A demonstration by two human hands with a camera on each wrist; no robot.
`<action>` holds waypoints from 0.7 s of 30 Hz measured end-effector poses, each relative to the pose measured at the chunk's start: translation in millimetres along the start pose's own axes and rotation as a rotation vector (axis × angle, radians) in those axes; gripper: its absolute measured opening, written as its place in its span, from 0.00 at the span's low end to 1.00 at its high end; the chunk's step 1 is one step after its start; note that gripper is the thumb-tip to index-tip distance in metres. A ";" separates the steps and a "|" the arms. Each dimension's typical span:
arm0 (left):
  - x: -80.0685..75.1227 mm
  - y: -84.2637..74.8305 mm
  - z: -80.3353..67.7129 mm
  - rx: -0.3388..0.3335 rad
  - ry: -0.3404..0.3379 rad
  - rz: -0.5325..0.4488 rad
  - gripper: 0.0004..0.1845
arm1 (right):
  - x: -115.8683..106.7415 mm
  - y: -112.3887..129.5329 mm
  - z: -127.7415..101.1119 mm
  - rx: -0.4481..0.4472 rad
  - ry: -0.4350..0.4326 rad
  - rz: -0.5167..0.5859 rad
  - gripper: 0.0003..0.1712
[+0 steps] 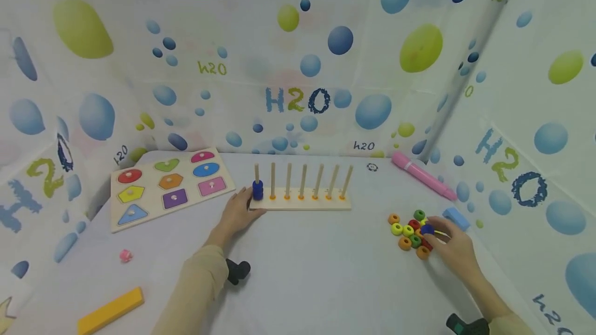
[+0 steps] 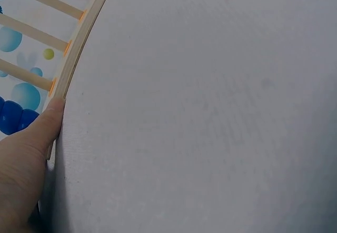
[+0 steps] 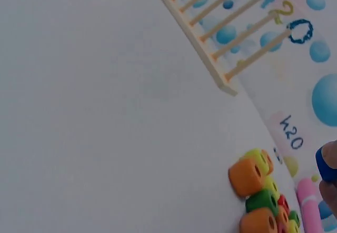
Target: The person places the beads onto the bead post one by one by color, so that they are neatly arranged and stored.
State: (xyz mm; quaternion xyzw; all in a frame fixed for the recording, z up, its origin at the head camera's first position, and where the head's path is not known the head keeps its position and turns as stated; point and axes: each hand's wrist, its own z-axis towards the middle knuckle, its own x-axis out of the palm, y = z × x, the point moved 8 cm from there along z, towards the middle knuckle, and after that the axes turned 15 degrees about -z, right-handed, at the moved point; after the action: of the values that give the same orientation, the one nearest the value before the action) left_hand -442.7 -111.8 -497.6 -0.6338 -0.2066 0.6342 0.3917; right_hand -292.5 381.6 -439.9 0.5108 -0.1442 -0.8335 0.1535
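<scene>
A wooden peg board (image 1: 302,204) with a row of upright pegs stands near the back wall. Dark blue beads (image 1: 257,191) are stacked on its leftmost peg. My left hand (image 1: 236,214) grips the board's left end, and in the left wrist view its thumb (image 2: 45,125) lies along the front edge. Over at the right, my right hand (image 1: 455,248) pinches a blue bead (image 1: 427,229) between thumb and fingers, just over a pile of orange, yellow, green and red beads (image 1: 405,243). The right wrist view shows only the fingertips around that blue bead (image 3: 324,165).
A shape puzzle board (image 1: 153,198) lies at the back left. A yellow block (image 1: 110,311) and a small pink object (image 1: 125,256) are at the left front. Behind the beads are a pink marker (image 1: 423,176) and a light blue block (image 1: 456,218).
</scene>
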 end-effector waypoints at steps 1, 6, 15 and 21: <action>0.2 0.5 -0.2 0.001 0.000 0.001 0.44 | 2.6 5.8 4.4 -0.010 0.004 0.021 0.22; 1.1 2.2 -0.8 0.020 -0.011 0.005 0.44 | 13.2 48.1 32.3 -0.115 -0.001 0.098 0.22; 2.2 6.1 -1.1 0.018 -0.020 0.002 0.44 | 17.3 153.2 77.6 -0.266 0.002 0.282 0.22; 1.2 4.9 1.0 0.017 -0.023 0.003 0.44 | 44.6 188.4 109.1 -0.356 -0.019 0.333 0.21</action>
State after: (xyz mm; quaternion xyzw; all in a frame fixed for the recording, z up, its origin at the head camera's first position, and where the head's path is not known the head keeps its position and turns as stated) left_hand -444.7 -113.5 -501.9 -0.6233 -0.2047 0.6437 0.3939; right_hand -389.1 201.0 -353.4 0.4370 -0.0786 -0.8138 0.3751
